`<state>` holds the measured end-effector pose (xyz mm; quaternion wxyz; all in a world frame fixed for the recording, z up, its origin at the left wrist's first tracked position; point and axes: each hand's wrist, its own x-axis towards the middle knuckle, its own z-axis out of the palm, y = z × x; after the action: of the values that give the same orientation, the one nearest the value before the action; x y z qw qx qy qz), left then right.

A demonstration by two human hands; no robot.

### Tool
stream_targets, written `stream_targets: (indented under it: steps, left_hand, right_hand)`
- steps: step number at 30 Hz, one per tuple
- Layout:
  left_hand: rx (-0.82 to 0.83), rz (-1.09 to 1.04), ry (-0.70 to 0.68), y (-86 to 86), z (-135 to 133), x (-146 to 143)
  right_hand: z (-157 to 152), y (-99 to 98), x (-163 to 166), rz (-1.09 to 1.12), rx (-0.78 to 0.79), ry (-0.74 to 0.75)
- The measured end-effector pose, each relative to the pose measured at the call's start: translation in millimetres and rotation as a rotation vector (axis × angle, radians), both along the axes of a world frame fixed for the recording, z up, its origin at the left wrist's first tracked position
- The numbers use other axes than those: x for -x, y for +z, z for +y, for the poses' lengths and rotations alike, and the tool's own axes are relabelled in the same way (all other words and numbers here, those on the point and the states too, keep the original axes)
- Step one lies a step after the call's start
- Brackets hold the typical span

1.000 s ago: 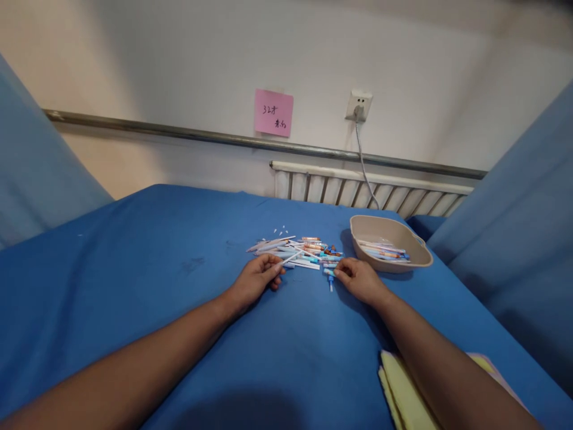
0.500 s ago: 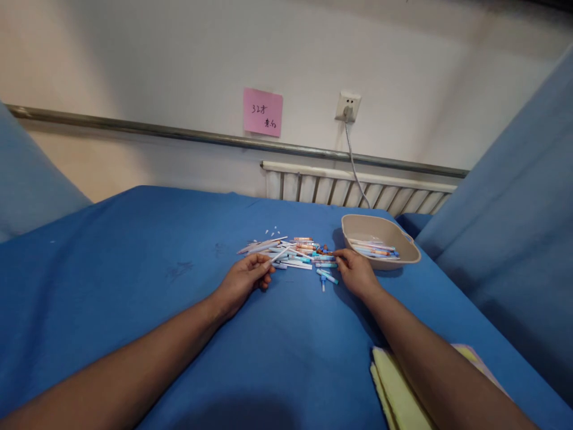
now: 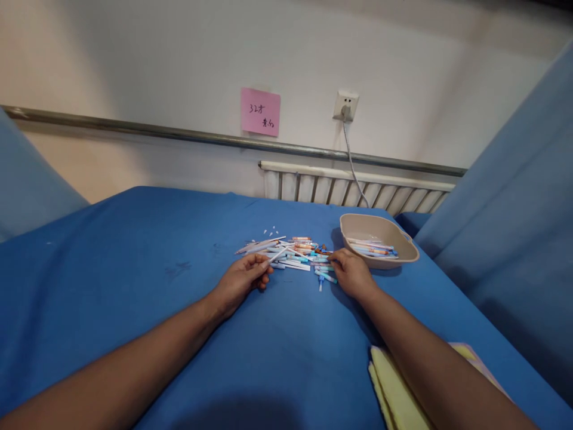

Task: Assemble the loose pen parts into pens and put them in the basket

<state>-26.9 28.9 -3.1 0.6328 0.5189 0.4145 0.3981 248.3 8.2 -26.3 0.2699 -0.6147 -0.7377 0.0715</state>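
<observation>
Between the thumb and fingers of my left hand (image 3: pixel 248 276) is a slim white pen tube (image 3: pixel 278 254), tilted up to the right over the pile. The pile of loose pen parts (image 3: pixel 295 264) holds white, orange, teal and blue pieces. At its right end, my right hand (image 3: pixel 351 272) has its fingers pinched together beside the teal barrels; whatever is in them is hidden. A short blue and white piece (image 3: pixel 321 283) lies just in front of the pile. Right behind that hand stands a beige basket (image 3: pixel 409 254) with pens (image 3: pixel 373 248) inside.
A blue cloth (image 3: pixel 179 334) covers the table. Small white tips (image 3: pixel 271 232) lie behind the pile. A folded yellow towel (image 3: pixel 389 382) is under my right forearm. Blue curtains (image 3: pixel 514 209) hang at both sides; a radiator (image 3: pixel 322 185) and a plugged socket (image 3: pixel 346 107) are behind.
My right hand has shifted slightly left, its fingertips closer in over the teal pieces. My left hand keeps the white tube in nearly the same place. The view has moved slightly.
</observation>
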Motion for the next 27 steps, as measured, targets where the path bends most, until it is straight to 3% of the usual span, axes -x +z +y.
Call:
stream_targets:
  steps: [9,18,27]
  left_hand:
    - [0.033,-0.036,-0.024,-1.9,-0.2,2.1]
    - [0.309,-0.266,-0.041,5.9,-2.7,6.9]
    - [0.259,-0.234,-0.084,5.2,-3.5,6.5]
  right_hand:
    - [-3.6,2.0,1.9,-0.140,0.107,-0.026]
    - [-3.0,-3.7,3.7,-0.075,0.142,-0.008]
    - [-6.3,1.3,7.2,0.052,0.049,-0.044]
